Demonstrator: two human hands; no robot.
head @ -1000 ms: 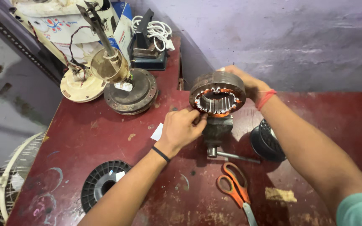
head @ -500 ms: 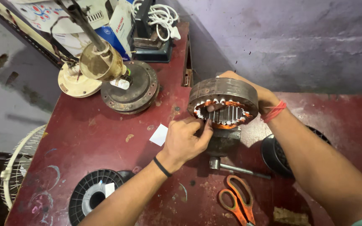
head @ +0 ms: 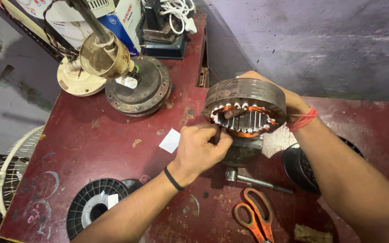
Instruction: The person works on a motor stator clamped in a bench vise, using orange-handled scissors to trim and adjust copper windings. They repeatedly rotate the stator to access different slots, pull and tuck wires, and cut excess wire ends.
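Fingers (head: 212,135) of the left hand (head: 199,150) pinch at the lower rim of the motor stator (head: 245,105), closer in than a moment ago; the right hand (head: 293,101) grips its far side, now tilting the copper-wound bore more towards the camera above the red bench (head: 91,130), so the slots show. Orange scissors (head: 253,218) lie nearby.

Blue carton (head: 113,24) at far edge of red table, behind brass-colour motor part, mostly hidden. White carton (head: 129,15) just beside it on right, upright, w/ red print on front. Small white label (head: 127,82) on round dark motor housing. White paper slip (head: 170,140) flat on table, near left hand (head: 199,150).
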